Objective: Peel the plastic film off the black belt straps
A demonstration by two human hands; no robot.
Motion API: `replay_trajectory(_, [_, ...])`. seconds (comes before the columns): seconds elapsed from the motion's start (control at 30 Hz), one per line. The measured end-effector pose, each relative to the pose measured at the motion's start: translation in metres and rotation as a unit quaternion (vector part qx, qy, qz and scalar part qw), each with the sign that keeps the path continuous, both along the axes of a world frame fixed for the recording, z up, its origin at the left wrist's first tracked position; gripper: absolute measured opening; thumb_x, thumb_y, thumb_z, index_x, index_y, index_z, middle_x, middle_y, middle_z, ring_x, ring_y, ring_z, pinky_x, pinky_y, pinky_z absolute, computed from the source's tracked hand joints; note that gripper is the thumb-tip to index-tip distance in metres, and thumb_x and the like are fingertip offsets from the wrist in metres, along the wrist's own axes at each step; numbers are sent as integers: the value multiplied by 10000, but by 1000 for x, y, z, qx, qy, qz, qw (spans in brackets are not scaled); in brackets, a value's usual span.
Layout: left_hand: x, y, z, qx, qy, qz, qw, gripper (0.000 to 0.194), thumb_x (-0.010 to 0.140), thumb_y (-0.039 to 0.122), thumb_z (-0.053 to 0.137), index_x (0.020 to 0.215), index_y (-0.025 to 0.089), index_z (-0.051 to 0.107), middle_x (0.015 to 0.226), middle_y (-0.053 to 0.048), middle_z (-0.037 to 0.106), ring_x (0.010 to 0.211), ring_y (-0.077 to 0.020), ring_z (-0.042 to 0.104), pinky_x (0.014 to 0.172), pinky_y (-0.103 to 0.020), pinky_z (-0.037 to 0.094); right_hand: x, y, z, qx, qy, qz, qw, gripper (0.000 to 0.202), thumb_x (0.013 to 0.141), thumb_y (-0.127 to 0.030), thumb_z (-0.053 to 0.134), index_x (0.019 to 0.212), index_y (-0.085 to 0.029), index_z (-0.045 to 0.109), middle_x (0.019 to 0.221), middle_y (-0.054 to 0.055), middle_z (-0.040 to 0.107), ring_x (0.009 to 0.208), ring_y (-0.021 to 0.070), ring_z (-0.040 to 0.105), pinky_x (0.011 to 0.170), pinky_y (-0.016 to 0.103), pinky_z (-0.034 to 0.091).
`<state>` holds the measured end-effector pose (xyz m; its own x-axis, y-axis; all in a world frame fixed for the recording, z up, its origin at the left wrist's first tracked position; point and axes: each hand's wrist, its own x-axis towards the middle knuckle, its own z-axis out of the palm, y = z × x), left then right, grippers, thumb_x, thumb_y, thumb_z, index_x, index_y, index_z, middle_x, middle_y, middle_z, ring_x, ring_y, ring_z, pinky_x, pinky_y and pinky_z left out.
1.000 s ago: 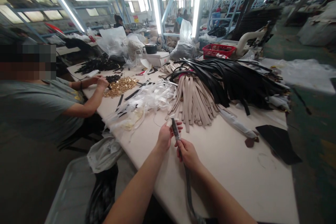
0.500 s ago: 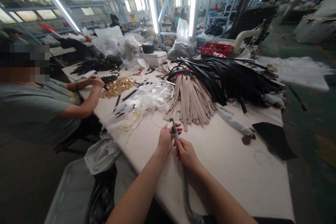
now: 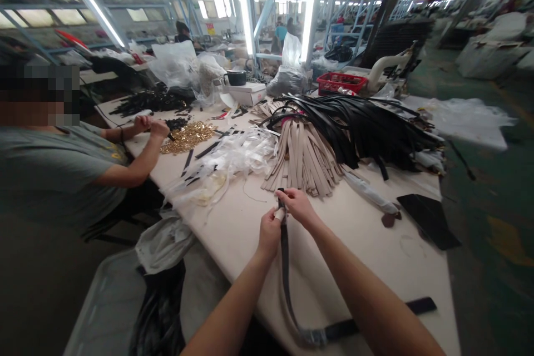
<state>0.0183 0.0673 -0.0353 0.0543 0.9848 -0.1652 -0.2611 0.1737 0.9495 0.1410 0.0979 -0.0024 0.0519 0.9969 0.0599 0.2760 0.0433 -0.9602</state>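
Both my hands are on a long black belt (image 3: pixel 286 267) above the table. My left hand (image 3: pixel 272 228) grips it a little below its upper end, and pale tape or a finger cover is on the thumb. Just above, my right hand (image 3: pixel 295 204) pinches the tip of the belt. From my hands the belt hangs down, curves near the table's front edge and runs off to the right behind my right forearm. Clear plastic film is wrapped around it at the bend. What the fingers underneath do is hidden.
Beige straps (image 3: pixel 306 156) and black straps (image 3: pixel 362 125) lie heaped ahead. Clear plastic strips (image 3: pixel 246 150) and gold metal pieces (image 3: pixel 192 136) are left of them. A co-worker (image 3: pixel 104 161) sits at left, hands busy. A black flat piece (image 3: pixel 429 221) lies near the right edge.
My right hand has moved up to the belt's tip, while my left hand has shifted slightly down and right. More of the belt's far end now shows at the lower right.
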Motion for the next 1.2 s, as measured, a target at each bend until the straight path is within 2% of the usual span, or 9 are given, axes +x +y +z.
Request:
replay_trajectory(0.23, [-15,4,8,10,18,-8,1000,336,788,395,672,961,117,745,822,-75,740,698,-173,635,671,-275,477,-13,64,53,73,-8,76,994,280,828,-380,654,715,-159,785,833,42,677,748,151,611,716,254,446])
replay_trajectory(0.57, [-7,-26,-3,-55,3,-68,996,324,751,354,698,922,82,749,763,-118,730,615,-198,666,542,-283,502,24,101,134,134,15,-63,989,427,891,-488,561,889,-113,767,687,5,610,614,121,514,605,249,377])
replay_trajectory(0.67, [-4,-32,-8,-80,-22,-56,995,312,758,320,690,952,79,724,740,-112,716,567,-199,665,506,-289,512,36,94,141,124,-6,-78,989,464,914,-509,524,1003,-112,746,697,11,615,567,115,492,566,248,373])
replay_trajectory(0.8, [-11,-25,-14,-112,-77,31,990,300,820,312,616,1034,104,648,802,-111,709,578,-194,682,555,-330,562,40,20,105,82,-50,-59,994,559,818,-416,691,1296,-141,600,1108,110,665,731,154,602,653,274,464])
replay_trajectory(0.9, [-17,-15,-18,-121,-128,107,978,253,880,285,532,1087,145,576,882,-110,703,726,-196,716,703,-363,590,40,-70,51,-66,-160,155,973,506,845,-437,666,1277,-180,605,971,85,705,799,195,642,725,305,490])
replay_trajectory(0.97, [-18,-9,-19,-122,-156,139,970,217,902,258,489,1090,166,546,918,-109,697,826,-197,718,781,-370,583,42,-121,17,-106,-236,222,940,488,795,-402,724,1223,-190,628,949,78,712,844,222,643,764,319,474])
replay_trajectory(1.03, [-18,-8,-19,-128,-168,137,968,207,904,239,482,1093,173,537,957,-117,693,865,-203,711,800,-379,578,51,-152,-5,-113,-283,172,937,208,897,-325,577,1006,-181,680,926,86,708,856,223,635,776,318,453])
replay_trajectory(1.13, [-20,-17,-13,-102,-59,122,985,260,876,214,525,1133,184,538,1024,-108,666,820,-192,686,741,-359,569,76,-165,-16,-143,-268,100,948,333,986,-311,387,872,-182,672,775,54,690,729,188,622,715,293,443])
replay_trajectory(1.2, [-20,-30,-6,12,111,166,980,321,858,205,565,1177,204,531,1061,-87,630,831,-183,653,743,-344,550,98,-164,-14,-188,-225,86,952,390,999,-382,362,886,-180,675,666,24,657,612,159,594,627,263,437])
